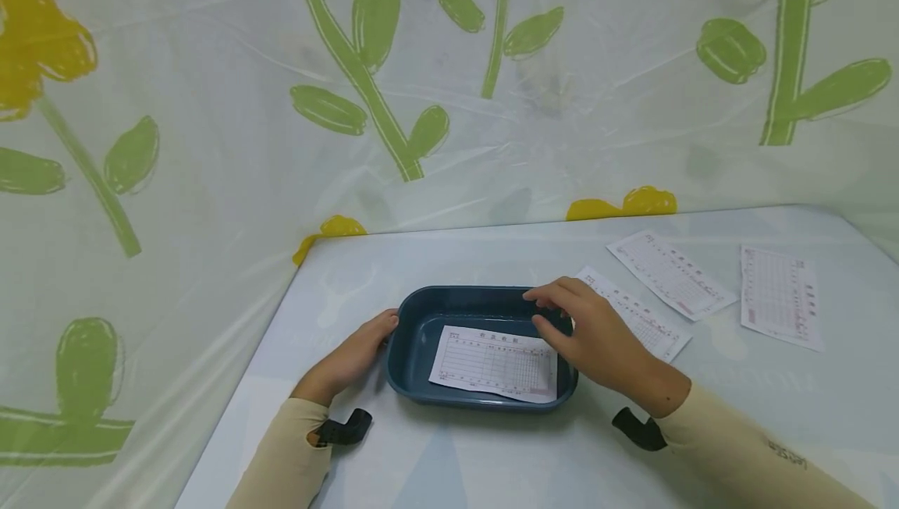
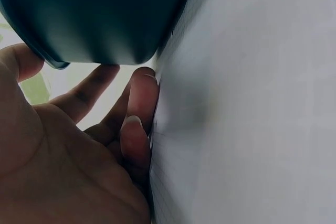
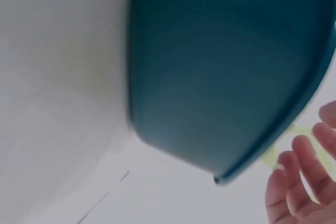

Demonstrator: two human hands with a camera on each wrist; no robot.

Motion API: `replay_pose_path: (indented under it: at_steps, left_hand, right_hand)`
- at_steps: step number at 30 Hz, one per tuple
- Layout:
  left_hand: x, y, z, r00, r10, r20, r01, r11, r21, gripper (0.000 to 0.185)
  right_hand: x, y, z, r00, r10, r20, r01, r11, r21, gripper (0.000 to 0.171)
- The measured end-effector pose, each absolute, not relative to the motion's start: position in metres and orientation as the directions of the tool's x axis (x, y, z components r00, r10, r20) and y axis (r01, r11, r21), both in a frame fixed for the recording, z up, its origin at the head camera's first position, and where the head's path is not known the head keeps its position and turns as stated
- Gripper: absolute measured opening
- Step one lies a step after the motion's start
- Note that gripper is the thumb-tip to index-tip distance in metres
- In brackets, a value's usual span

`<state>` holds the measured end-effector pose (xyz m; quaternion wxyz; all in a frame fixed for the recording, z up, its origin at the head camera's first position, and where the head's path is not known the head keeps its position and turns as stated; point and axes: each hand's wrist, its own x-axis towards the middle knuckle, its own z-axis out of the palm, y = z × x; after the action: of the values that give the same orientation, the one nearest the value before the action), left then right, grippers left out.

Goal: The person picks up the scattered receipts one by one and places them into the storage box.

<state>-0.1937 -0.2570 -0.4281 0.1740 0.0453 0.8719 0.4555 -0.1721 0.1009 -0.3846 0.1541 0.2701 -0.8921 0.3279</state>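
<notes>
A dark teal plastic basin (image 1: 481, 406) stands on the table, and one printed paper slip (image 1: 495, 363) lies inside it. At the basin's left end is my left hand (image 1: 354, 357). In the left wrist view its thumb and a finger (image 2: 86, 94) touch the outside of the basin, while the other fingers bend loosely beside the tabletop. My right hand (image 1: 597, 333) hovers over the basin's right end, palm down, with fingers spread and loosely bent. Nothing shows between those fingers (image 3: 310, 169) in the right wrist view, where they are apart from the basin rim.
Three more printed slips lie right of the basin: one slip (image 1: 642, 318) partly behind my right hand, another slip (image 1: 672, 275) further back and a third slip (image 1: 781, 297) at far right. A flower-patterned sheet (image 1: 232, 103) hangs behind the white-covered table (image 1: 506, 462).
</notes>
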Motion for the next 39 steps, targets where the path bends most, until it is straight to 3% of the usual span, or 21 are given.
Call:
replay_pose_path:
  at_steps: [7, 13, 26, 39]
  left_hand:
    - [-0.193, -0.257, -0.431, -0.935, 0.244, -0.259, -0.078, 0.570, 0.818, 0.056]
    - [-0.193, -0.259, -0.437, -0.938, 0.226, -0.262, -0.091, 0.570, 0.817, 0.057]
    - [-0.194, -0.259, -0.432, -0.937, 0.244, -0.249, -0.064, 0.583, 0.810, 0.059]
    - [-0.194, -0.260, -0.431, -0.936, 0.219, -0.274, -0.094, 0.596, 0.798, 0.063]
  right_hand:
    - [-0.173, 0.125, -0.385, -0.881, -0.340, 0.329, -0.470, 0.703, -0.534, 0.041]
    - [-0.178, 0.146, -0.389, -0.928, -0.314, 0.198, -0.371, 0.762, -0.531, 0.061]
    - [-0.197, 0.182, -0.403, -0.955, -0.295, -0.034, -0.241, 0.836, -0.493, 0.092]
    - [-0.209, 0.196, -0.416, -0.959, -0.270, -0.081, -0.202, 0.858, -0.473, 0.095]
